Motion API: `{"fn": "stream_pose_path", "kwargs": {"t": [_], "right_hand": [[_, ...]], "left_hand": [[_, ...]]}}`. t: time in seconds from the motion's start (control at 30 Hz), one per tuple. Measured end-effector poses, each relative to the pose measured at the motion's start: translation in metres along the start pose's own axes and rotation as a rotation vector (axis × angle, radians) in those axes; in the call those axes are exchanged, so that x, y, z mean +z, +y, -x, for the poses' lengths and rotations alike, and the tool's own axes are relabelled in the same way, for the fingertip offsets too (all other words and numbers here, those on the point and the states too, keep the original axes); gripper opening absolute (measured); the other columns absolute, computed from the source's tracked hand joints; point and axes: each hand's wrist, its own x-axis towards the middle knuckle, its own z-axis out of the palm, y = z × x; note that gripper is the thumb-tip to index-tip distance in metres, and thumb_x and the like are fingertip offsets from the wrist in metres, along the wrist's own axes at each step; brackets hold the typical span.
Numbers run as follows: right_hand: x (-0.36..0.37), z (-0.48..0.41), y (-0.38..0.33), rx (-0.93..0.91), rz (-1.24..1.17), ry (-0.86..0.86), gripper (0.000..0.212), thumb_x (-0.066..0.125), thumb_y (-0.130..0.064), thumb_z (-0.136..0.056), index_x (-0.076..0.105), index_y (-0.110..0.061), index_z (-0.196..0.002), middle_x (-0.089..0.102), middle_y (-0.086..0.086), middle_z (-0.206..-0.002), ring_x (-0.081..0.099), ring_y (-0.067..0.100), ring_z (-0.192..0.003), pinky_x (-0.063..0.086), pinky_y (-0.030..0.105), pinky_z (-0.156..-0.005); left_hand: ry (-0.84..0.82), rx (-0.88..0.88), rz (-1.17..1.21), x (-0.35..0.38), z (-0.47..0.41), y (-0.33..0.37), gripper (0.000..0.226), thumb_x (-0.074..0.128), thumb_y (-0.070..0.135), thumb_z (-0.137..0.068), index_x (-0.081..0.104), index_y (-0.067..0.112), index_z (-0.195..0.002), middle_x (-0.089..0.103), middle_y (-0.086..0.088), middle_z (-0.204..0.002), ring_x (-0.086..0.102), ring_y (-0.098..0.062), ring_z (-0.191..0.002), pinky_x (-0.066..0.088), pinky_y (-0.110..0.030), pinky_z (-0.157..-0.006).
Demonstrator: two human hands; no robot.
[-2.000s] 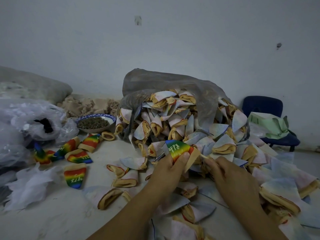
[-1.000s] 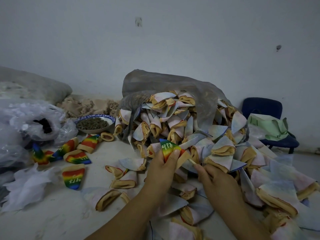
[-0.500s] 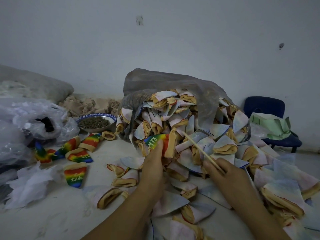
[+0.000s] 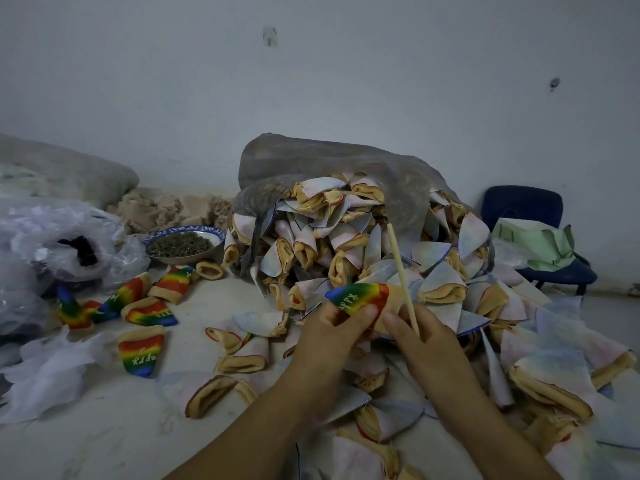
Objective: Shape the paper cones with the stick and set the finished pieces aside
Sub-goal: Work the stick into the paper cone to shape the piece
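The left hand (image 4: 332, 329) pinches a rainbow cone (image 4: 360, 296), its tip toward nine o'clock; the right hand (image 4: 417, 332) grips the stick (image 4: 401, 273), which points to twelve. Finished rainbow cones (image 4: 142, 353) lie at nine o'clock of the hands, the pale pile (image 4: 346, 244) at twelve

"appy" on rainbow cone (image 4: 356, 297), floor cone (image 4: 141, 355).

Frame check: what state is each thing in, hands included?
Rainbow cone: lying sideways, pinched by left hand, off the surface.
Stick: tilted near upright, gripped by right hand, upper tip free.
Grey bag: open, pale cones spilling out.
Bowl: filled with dark bits.
Finished rainbow cones: lying loose at left.
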Motion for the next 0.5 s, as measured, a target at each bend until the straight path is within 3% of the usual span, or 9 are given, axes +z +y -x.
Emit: {"fn": "stream_pose_path", "kwargs": {"t": [0.07, 0.13, 0.2, 0.3, 0.37, 0.43, 0.5], "right_hand": [[-0.003, 0.000, 0.000, 0.018, 0.007, 0.025, 0.026, 0.052, -0.060, -0.073, 0.062, -0.037, -0.081, 0.064, -0.007, -0.070, 0.055, -0.001, -0.057, 0.044, 0.011, -0.051], [-0.006, -0.001, 0.003, 0.029, 0.042, 0.038, 0.026, 0.054, -0.056, -0.078, 0.060, -0.031, -0.082, 0.059, 0.001, -0.067, 0.050, 0.002, -0.052, 0.043, 0.018, -0.049], [-0.007, -0.002, 0.007, 0.036, 0.118, 0.026, 0.021, 0.057, -0.046, -0.084, 0.056, -0.026, -0.080, 0.057, 0.002, -0.063, 0.048, 0.006, -0.052, 0.043, 0.028, -0.052], [-0.007, -0.004, 0.011, 0.002, 0.214, -0.008, 0.013, 0.059, -0.033, -0.086, 0.052, -0.022, -0.081, 0.057, 0.002, -0.064, 0.049, 0.006, -0.054, 0.043, 0.028, -0.053], [-0.007, -0.005, 0.012, -0.035, 0.271, -0.009, 0.012, 0.060, -0.029, -0.087, 0.051, -0.023, -0.082, 0.058, 0.001, -0.066, 0.050, 0.006, -0.054, 0.043, 0.022, -0.050], [-0.008, -0.004, 0.011, -0.047, 0.227, 0.009, 0.008, 0.060, -0.028, -0.088, 0.053, -0.027, -0.085, 0.061, -0.001, -0.070, 0.055, 0.006, -0.058, 0.046, 0.020, -0.052], [-0.009, -0.003, 0.009, -0.029, 0.133, 0.009, 0.004, 0.058, -0.035, -0.088, 0.057, -0.032, -0.091, 0.065, -0.002, -0.076, 0.062, 0.011, -0.070, 0.053, 0.026, -0.063]], "left_hand": [[-0.029, -0.007, -0.035, -0.001, -0.001, -0.002, 0.050, 0.070, 0.043, -0.074, 0.065, 0.024, -0.119, 0.073, 0.000, -0.109, 0.069, -0.018, -0.101, 0.056, -0.042, -0.093], [-0.043, 0.017, -0.063, -0.004, 0.000, 0.001, 0.049, 0.069, 0.051, -0.070, 0.064, 0.035, -0.116, 0.071, 0.007, -0.108, 0.068, -0.009, -0.094, 0.058, -0.023, -0.075], [-0.034, 0.091, -0.151, -0.010, -0.001, 0.007, 0.044, 0.065, 0.056, -0.068, 0.066, 0.041, -0.110, 0.064, 0.012, -0.110, 0.064, -0.005, -0.089, 0.049, -0.010, -0.057], [-0.058, 0.185, -0.335, -0.015, -0.005, 0.012, 0.033, 0.062, 0.053, -0.073, 0.069, 0.041, -0.102, 0.063, 0.016, -0.111, 0.060, 0.007, -0.094, 0.049, -0.009, -0.068], [-0.061, 0.211, -0.439, -0.017, -0.007, 0.009, 0.022, 0.061, 0.050, -0.078, 0.069, 0.042, -0.097, 0.066, 0.015, -0.105, 0.060, 0.004, -0.096, 0.050, -0.014, -0.079], [-0.058, 0.198, -0.447, -0.018, -0.008, 0.007, 0.007, 0.064, 0.042, -0.088, 0.070, 0.041, -0.086, 0.068, 0.013, -0.091, 0.061, 0.001, -0.084, 0.049, -0.014, -0.069], [-0.074, 0.159, -0.365, -0.017, -0.007, 0.005, 0.012, 0.064, 0.038, -0.090, 0.069, 0.036, -0.079, 0.068, 0.011, -0.083, 0.062, 0.001, -0.076, 0.047, -0.011, -0.059]]}}
